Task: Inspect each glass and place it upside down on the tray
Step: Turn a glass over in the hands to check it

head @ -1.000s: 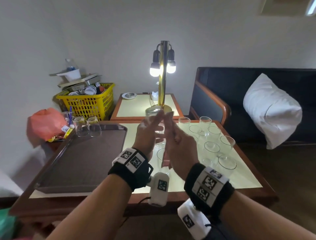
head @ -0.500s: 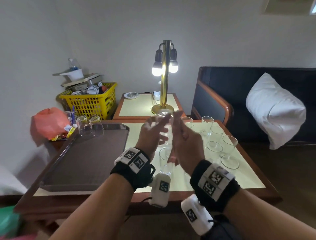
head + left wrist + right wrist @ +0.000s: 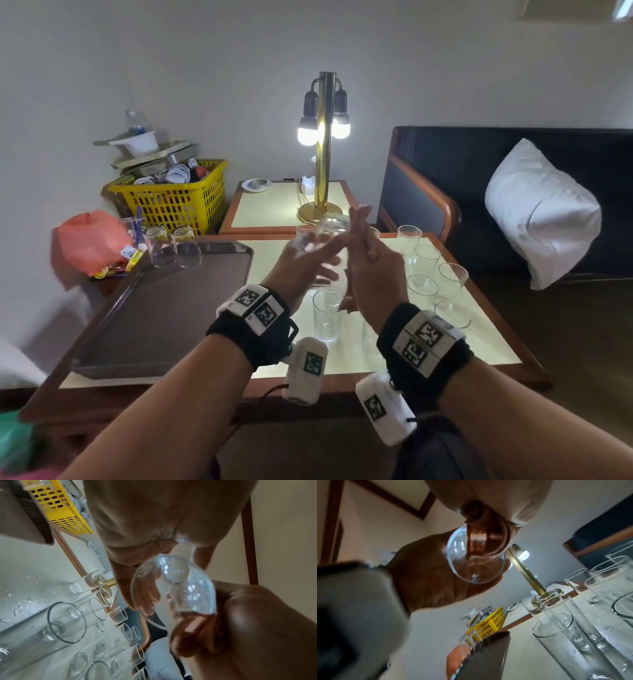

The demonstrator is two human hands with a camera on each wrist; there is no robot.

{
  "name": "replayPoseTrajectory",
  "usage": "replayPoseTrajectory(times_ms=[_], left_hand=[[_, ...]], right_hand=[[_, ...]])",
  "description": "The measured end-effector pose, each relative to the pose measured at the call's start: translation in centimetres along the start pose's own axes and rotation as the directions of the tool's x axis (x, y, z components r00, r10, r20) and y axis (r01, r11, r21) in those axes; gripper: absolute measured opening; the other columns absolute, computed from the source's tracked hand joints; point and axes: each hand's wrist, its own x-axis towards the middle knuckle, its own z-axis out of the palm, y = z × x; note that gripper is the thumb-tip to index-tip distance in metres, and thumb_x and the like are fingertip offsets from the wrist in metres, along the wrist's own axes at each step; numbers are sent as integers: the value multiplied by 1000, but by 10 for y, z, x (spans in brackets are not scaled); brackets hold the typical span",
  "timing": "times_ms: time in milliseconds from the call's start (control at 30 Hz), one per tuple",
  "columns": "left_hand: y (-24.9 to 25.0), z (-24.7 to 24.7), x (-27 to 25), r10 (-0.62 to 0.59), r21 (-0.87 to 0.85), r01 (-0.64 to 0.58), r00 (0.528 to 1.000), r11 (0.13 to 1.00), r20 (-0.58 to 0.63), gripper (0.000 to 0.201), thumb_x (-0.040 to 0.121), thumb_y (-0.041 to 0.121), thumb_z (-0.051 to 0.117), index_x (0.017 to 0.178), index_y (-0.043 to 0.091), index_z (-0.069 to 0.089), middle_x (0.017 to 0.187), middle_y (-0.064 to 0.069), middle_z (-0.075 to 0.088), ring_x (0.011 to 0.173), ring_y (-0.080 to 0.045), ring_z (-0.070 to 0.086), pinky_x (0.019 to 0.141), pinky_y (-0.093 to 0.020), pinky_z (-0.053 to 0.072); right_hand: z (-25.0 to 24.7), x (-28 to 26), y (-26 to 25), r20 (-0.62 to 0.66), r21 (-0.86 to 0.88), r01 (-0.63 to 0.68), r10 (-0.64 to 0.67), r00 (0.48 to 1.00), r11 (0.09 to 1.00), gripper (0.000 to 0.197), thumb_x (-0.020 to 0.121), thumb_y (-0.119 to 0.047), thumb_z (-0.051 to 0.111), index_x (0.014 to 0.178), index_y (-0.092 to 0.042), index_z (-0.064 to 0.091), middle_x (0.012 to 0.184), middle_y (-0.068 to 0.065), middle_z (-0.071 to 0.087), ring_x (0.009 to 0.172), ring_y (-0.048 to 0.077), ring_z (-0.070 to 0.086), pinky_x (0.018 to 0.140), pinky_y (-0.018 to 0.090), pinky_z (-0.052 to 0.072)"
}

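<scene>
A clear glass [image 3: 322,236] is up in the air above the table, tilted, caught between the left hand [image 3: 301,267] and right hand [image 3: 368,274]; in the left wrist view its open mouth faces the camera, with fingers [image 3: 145,599] seen through its wall. The brown tray [image 3: 164,308] lies flat on the table's left side, with two glasses [image 3: 176,246] standing upside down side by side at its far corner. Upright glasses [image 3: 424,270] stand clustered on the right side of the table, and one upright glass [image 3: 327,317] stands just below the hands.
</scene>
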Motion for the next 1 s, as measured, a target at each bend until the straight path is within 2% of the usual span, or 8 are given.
replayPoseTrajectory(times_ms=[167, 300, 433, 567, 700, 833, 933, 1000], left_hand=[[5, -2, -5, -59, -103, 62, 998, 993, 28, 47, 102, 62, 42, 115, 22, 62, 120, -25, 70, 103, -38, 70, 88, -45, 56], [2, 0, -3, 11, -35, -13, 999, 999, -45, 58, 88, 67, 66, 118, 18, 61, 115, -24, 69, 90, -35, 69, 75, -40, 56], [1, 3, -6, -48, -79, 47, 999, 996, -5, 42, 103, 62, 42, 115, 26, 61, 116, -19, 71, 101, -33, 71, 84, -44, 59], [-3, 2, -3, -9, -22, 8, 999, 1000, -42, 56, 93, 57, 65, 129, 16, 56, 118, -21, 70, 93, -33, 70, 80, -42, 59], [0, 4, -6, -89, -100, 89, 996, 991, 9, 55, 101, 67, 38, 125, 21, 56, 116, -20, 71, 102, -37, 71, 87, -47, 59], [-3, 5, -2, -12, -40, 10, 999, 999, -30, 64, 92, 64, 63, 133, 16, 56, 113, -19, 71, 90, -32, 69, 75, -39, 58], [-1, 7, -5, -30, -120, 25, 999, 992, -39, 53, 97, 72, 45, 118, 27, 63, 113, -16, 74, 99, -32, 72, 89, -47, 58], [-2, 8, -5, -82, -62, 86, 994, 994, 67, 46, 99, 63, 49, 120, 23, 59, 116, -20, 72, 94, -32, 72, 84, -44, 58]], right_hand=[[2, -4, -2, 20, -18, 43, -42, 999, 999, 53, 102, -59, 40, 135, -25, 64, 43, -16, 47, 39, 5, 50, 42, 24, 48], [1, -6, -2, 14, -2, 20, -20, 1000, 1000, 58, 101, -61, 38, 135, -21, 63, 44, -13, 46, 41, 7, 49, 44, 25, 51], [4, -7, 4, 20, 44, 16, -17, 1000, 999, 46, 102, -56, 43, 134, -30, 64, 46, -17, 50, 41, 13, 53, 47, 25, 51], [2, -8, 7, 6, 21, 22, -22, 1000, 1000, 49, 102, -56, 42, 133, -26, 65, 47, -14, 47, 41, 6, 50, 44, 25, 49], [-1, -6, 5, 24, 29, 15, -16, 1000, 999, 46, 102, -53, 45, 132, -26, 66, 45, -18, 51, 42, 8, 55, 46, 31, 55], [-3, -5, 5, -33, 33, 26, -25, 999, 999, 43, 103, -52, 45, 119, -21, 70, 52, -12, 46, 41, 2, 47, 44, 25, 49], [0, -13, 6, 36, 19, 35, -35, 999, 999, 36, 104, -46, 47, 132, -32, 65, 47, -18, 52, 42, 9, 51, 46, 25, 50], [-4, 2, 6, -40, 25, -10, 11, 999, 1000, 41, 103, -51, 46, 116, -20, 70, 51, -20, 51, 47, 2, 50, 53, 24, 52]])
